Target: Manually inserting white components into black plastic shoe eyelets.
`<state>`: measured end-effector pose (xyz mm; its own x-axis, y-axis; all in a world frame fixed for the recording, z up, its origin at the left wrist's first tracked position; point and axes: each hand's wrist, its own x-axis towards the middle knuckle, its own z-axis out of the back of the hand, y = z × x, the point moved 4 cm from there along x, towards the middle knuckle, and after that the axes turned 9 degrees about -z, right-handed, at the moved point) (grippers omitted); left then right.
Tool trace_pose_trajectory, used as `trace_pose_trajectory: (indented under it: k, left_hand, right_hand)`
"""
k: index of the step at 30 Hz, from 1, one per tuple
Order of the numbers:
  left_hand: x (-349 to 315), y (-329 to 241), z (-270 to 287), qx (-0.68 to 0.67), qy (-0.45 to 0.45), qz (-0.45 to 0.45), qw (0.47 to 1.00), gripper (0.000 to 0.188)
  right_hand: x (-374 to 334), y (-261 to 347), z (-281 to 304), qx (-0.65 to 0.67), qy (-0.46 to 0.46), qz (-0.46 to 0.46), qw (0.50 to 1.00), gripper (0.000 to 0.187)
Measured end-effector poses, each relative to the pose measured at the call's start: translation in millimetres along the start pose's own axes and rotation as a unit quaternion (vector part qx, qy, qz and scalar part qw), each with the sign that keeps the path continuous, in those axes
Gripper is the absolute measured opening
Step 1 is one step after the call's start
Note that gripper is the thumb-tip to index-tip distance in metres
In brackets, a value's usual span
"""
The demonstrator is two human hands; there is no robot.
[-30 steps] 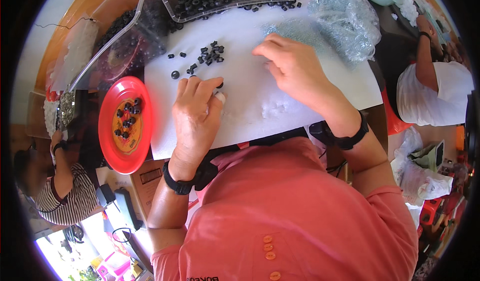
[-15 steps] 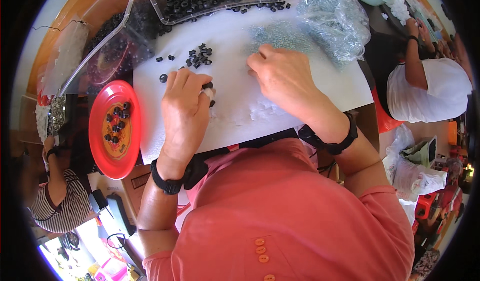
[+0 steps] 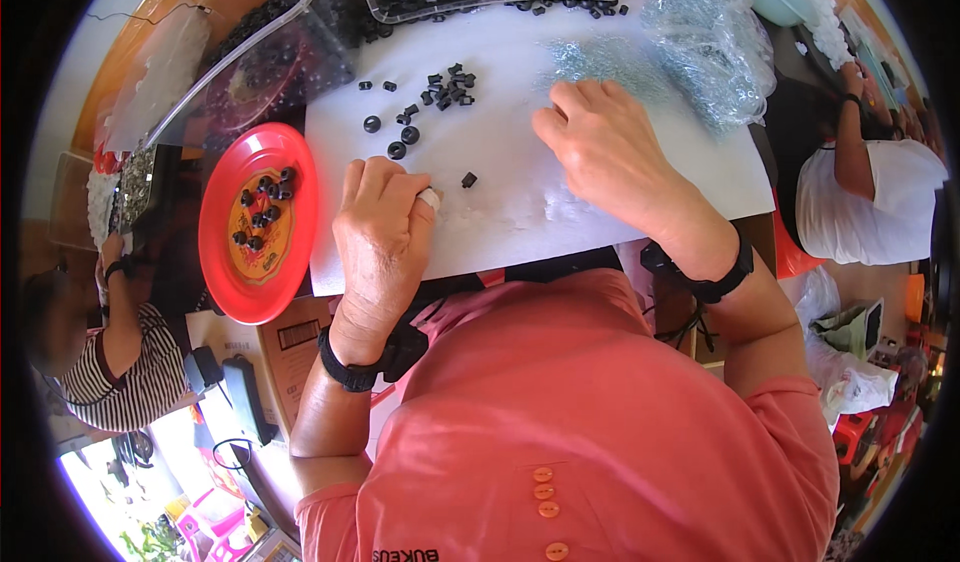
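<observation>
My left hand [image 3: 385, 224] is closed over the white sheet [image 3: 510, 227], fingers curled down, with a white wrap [image 3: 429, 199] on a digit. What it holds, if anything, is hidden. Just beyond it lie black rings [image 3: 396, 150], and a single small black piece [image 3: 469, 179] is to its right. My right hand [image 3: 610, 147] has its fingertips bent together at the near edge of a spread of tiny, shiny pale-green pieces [image 3: 600, 65]; I cannot make out anything in its grip. A cluster of small black parts [image 3: 450, 89] lies between the hands, farther back.
At the left, a red oval plate [image 3: 212, 227] holds several round black parts. Clear plastic bins [image 3: 440, 10] with many black parts stand at the back. A clear plastic bag [image 3: 715, 52] sits at the back right. People work on both sides.
The whole view has shifted, moving the table rightward in the picture. My left hand has drawn back toward me, uncovering black rings and the single piece. My right hand stays by the pale-green pieces.
</observation>
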<state>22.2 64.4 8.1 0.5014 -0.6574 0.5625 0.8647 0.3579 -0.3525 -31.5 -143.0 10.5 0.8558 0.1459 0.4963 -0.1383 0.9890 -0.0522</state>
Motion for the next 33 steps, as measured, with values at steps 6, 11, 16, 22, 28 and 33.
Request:
trace_pose_trajectory:
  k: [6, 11, 16, 22, 28, 33]
  left_hand:
    - [-9.6, -1.9, 2.0, 0.08, 0.014, -0.029, 0.996, 0.034]
    - [-15.1, -10.7, 6.1, 0.1, 0.053, -0.026, 0.993, 0.032]
    - [-24.5, 6.4, 14.4, -0.169, -0.04, 0.12, 0.977, 0.02]
    - [-22.5, 6.6, 7.8, -0.46, -0.069, 0.267, 0.844, 0.022]
    - [-28.2, 8.1, 2.8, -0.567, -0.088, 0.296, 0.764, 0.021]
    - [-28.9, 13.1, -2.9, -0.651, -0.11, 0.32, 0.679, 0.021]
  right_hand:
    - [-3.8, 7.4, 6.6, 0.026, -0.001, 0.026, 0.999, 0.004]
    - [-12.2, 9.0, 11.7, 0.049, -0.005, 0.021, 0.999, 0.005]
    - [-0.4, 21.4, 27.9, 0.44, 0.062, -0.128, 0.886, 0.013]
    - [18.7, 57.8, 15.4, 0.543, 0.116, -0.14, 0.82, 0.012]
    - [22.1, 68.7, 17.8, 0.572, 0.08, -0.132, 0.806, 0.016]
    - [21.5, 72.9, 20.3, 0.555, 0.092, -0.148, 0.813, 0.013]
